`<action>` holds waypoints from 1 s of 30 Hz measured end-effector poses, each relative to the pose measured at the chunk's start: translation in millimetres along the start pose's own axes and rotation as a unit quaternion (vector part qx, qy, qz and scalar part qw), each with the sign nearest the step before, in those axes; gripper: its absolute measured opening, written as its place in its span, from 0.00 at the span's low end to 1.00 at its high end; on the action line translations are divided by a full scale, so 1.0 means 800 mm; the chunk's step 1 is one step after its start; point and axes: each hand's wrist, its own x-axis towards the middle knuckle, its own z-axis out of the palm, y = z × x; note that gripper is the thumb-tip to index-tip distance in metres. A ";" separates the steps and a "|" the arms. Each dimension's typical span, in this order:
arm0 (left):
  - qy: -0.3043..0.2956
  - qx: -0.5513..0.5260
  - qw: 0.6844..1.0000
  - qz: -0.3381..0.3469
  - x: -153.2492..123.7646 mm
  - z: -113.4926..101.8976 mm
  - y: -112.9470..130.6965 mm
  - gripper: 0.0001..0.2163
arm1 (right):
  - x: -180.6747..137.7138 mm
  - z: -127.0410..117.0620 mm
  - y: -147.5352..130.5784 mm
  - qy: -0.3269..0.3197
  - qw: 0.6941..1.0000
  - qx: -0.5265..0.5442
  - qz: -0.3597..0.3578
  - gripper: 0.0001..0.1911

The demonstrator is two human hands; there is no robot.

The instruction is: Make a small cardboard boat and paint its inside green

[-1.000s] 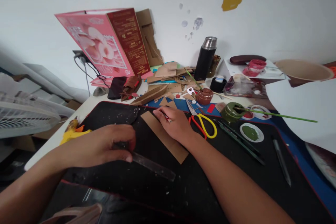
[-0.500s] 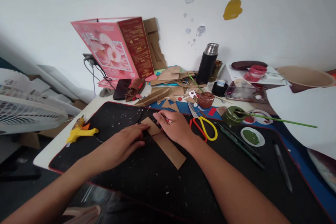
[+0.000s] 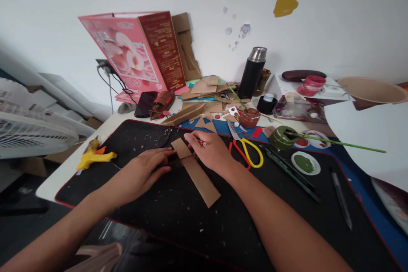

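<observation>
Both by cardboard strip (image 3: 200,180): left hand (image 3: 143,171) flat (on ruler (image 3: 177,162)), right hand (image 3: 211,153) pinching pen (image 3: 202,142).

No text, brand or number can be read with certainty. The dark red panel (image 3: 164,49) of the pink box (image 3: 123,53) that leans against the wall carries a gold heading and rows of fine gold print. The pink face has pale lettering near its top edge and a stamp-like frame around the fruit picture, but all of it is too small and blurred to make out.
</observation>
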 end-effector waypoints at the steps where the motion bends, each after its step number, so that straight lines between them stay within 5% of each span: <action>1: 0.001 0.002 1.000 0.005 0.000 0.003 0.000 0.19 | 0.000 0.000 0.000 0.000 1.000 0.000 0.002 0.21; 9: 0.004 -0.012 1.000 0.028 0.035 0.021 -0.006 0.22 | -0.001 0.001 0.000 -0.017 1.000 0.023 0.013 0.21; 16: 0.045 -0.034 0.998 0.024 0.039 0.000 0.009 0.12 | 0.003 -0.005 0.004 0.041 0.998 0.045 -0.021 0.23; 22: -0.051 0.020 0.992 0.111 0.051 -0.016 0.016 0.10 | 0.008 -0.010 0.010 0.079 0.991 0.103 -0.012 0.25; 30: -0.044 0.104 0.975 0.190 0.098 -0.016 0.027 0.12 | 0.013 -0.023 0.016 0.110 0.989 0.100 -0.002 0.29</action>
